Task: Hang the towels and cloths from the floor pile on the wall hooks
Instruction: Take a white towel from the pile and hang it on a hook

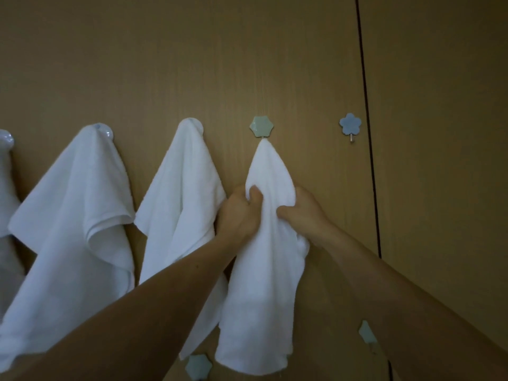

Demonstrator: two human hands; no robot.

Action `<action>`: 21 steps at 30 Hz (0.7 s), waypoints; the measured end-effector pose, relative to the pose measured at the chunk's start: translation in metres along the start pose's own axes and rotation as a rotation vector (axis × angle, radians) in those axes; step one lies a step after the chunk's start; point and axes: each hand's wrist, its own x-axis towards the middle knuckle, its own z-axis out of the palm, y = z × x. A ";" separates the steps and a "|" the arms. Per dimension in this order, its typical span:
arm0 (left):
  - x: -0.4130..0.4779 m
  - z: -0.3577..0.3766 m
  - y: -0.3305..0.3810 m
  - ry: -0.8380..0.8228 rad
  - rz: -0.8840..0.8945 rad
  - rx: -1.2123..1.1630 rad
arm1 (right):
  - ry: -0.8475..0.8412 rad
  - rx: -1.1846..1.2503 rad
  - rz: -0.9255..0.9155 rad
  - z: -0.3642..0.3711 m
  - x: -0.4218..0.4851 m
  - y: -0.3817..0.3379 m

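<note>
A white terry towel [268, 284] hangs with its long axis vertical. Its gathered top narrows to a point caught on the metal peg of a pale green hexagonal hook [261, 127], and its loose lower end points straight down the tan wood-grain wall [192, 64]. Both hands grip it at upper mid-height. The left hand [242, 213] pinches a fold on the left edge, its thumb lying over the front of the cloth. The right hand [302, 210] curls its fingers into the fabric from the right. The remaining fingers of both hands are hidden behind the towel, and the left forearm crosses in front of its lower left edge. To the left hang two more white towels, a middle towel [181, 202] just beside the held one and a wider draped towel [74, 215] further left. Each drapes over its own hook so that only a rim of the hook shows. At the far left edge another hanging cloth [5, 188] is cut off by the frame and hard to make out. To the right a bare blue flower-shaped hook [350, 124] sits near a dark vertical seam [368, 133] in the panelling. Lower down, a pale star-shaped hook [198, 367] shows beneath the towel, and another pale hook [367, 332] is half covered by the right forearm.
</note>
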 end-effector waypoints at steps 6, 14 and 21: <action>-0.012 0.003 -0.005 0.052 0.030 -0.022 | 0.028 -0.079 -0.004 0.015 -0.010 0.005; -0.054 -0.004 -0.012 -0.097 0.189 0.117 | 0.134 -0.202 0.072 0.009 -0.057 -0.005; -0.109 -0.022 -0.033 -0.230 0.290 0.182 | 0.088 -0.311 0.119 0.008 -0.140 -0.021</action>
